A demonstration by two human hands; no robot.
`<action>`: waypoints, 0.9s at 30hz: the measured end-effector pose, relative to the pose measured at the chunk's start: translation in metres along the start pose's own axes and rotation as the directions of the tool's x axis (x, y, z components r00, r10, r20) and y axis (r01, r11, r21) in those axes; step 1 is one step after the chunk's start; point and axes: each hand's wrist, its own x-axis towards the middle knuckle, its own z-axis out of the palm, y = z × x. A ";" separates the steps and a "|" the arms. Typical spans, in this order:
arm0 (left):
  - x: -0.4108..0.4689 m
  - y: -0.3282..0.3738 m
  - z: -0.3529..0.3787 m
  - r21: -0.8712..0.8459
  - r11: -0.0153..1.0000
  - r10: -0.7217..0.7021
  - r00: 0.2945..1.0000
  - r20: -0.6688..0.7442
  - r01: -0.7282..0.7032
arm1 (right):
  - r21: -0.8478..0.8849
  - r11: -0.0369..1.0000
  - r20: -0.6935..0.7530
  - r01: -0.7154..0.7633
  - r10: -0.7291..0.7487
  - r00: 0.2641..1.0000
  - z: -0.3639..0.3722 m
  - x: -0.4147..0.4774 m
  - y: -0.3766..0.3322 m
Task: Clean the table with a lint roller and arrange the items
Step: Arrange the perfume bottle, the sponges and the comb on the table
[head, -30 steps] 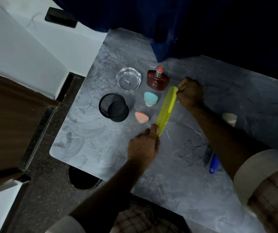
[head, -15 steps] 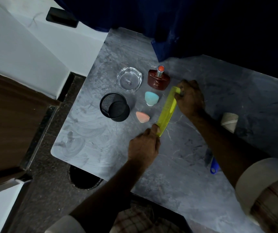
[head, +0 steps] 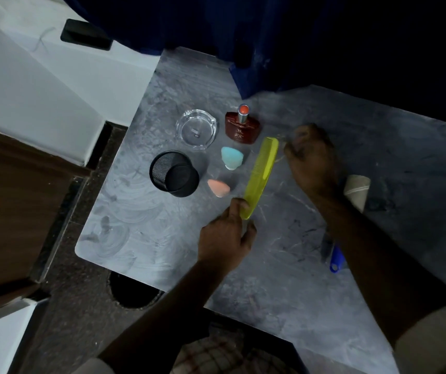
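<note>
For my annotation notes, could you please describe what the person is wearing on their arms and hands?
Both hands, left hand and right hand, are bare: no gloves, rings or watch visible. The forearms are uncovered; pale rolled-up sleeves sit near the elbows, and checked fabric shows at the bottom edge.

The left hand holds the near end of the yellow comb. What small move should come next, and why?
Probably lay the yellow comb flat on the table, beside the two sponges. The left hand pinches only its near end, and the right hand is apart from its far tip. The blue sponge, orange sponge, perfume bottle, ashtray and black cup already stand grouped.
</note>
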 end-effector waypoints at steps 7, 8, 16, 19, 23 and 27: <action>0.005 0.061 0.014 -0.341 0.939 0.042 0.966 0.254 0.049 | 0.251 0.935 -0.140 -0.252 0.292 0.946 -0.096 -0.109 0.061; 0.006 0.073 0.021 -0.376 0.923 0.041 0.954 0.297 0.077 | 0.188 0.936 -0.144 -0.298 0.327 0.934 -0.103 -0.127 0.071; -0.002 0.117 0.068 -0.372 0.920 0.076 0.876 0.476 0.122 | 0.103 0.810 0.030 -0.577 0.578 0.816 -0.081 -0.194 0.106; -0.004 0.124 0.071 -0.352 0.931 0.083 0.883 0.462 0.097 | 0.232 0.803 0.138 -0.549 0.532 0.835 -0.067 -0.197 0.108; -0.005 0.117 0.068 -0.422 0.900 0.084 0.906 0.415 0.110 | 0.331 0.794 0.151 -0.510 0.489 0.859 -0.060 -0.190 0.108; -0.007 0.097 0.049 -0.590 0.767 -0.018 0.927 0.373 0.252 | 0.374 0.826 0.177 -0.422 0.384 0.906 -0.046 -0.174 0.083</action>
